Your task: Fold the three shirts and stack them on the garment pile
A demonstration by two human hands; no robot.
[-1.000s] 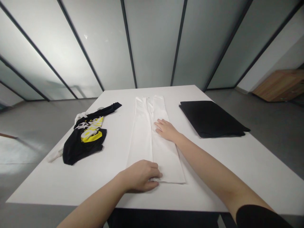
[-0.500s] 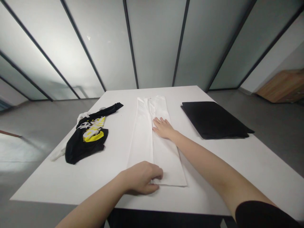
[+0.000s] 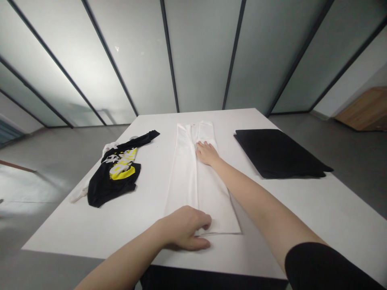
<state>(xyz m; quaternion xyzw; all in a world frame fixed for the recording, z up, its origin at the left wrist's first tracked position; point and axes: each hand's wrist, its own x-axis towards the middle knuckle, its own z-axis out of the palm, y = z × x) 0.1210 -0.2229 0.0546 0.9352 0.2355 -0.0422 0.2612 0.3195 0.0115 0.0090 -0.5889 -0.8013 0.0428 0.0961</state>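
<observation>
A long white garment lies flat on the white counter, running away from the person down the middle, its near hem close to the counter's front edge. A crease or folded edge runs lengthwise along it.

The left hand is low over the near end of the garment, its wrist coming in from the left. Its grip stands apart: the fingers bend loosely, the thumb stretches out below them, and a clear gap shows between thumb and forefinger, with the hem seen through it. The thumb lies just beyond the hem, on the side toward the person. Whether the hidden fingers pinch any cloth underneath, I cannot tell.

The right hand rests palm down on the far part of the garment, near the crease. Its grip is spread flat, fingers reaching forward and slightly separated, touching the cloth without closing on it. The right forearm crosses over the garment's right edge, and a black sleeve covers the upper arm.

To the left, well apart from both hands, lies a rumpled black shirt with a yellow and white print, with some white cloth showing along its outer side. To the right lies a flat, folded black cloth.
</observation>
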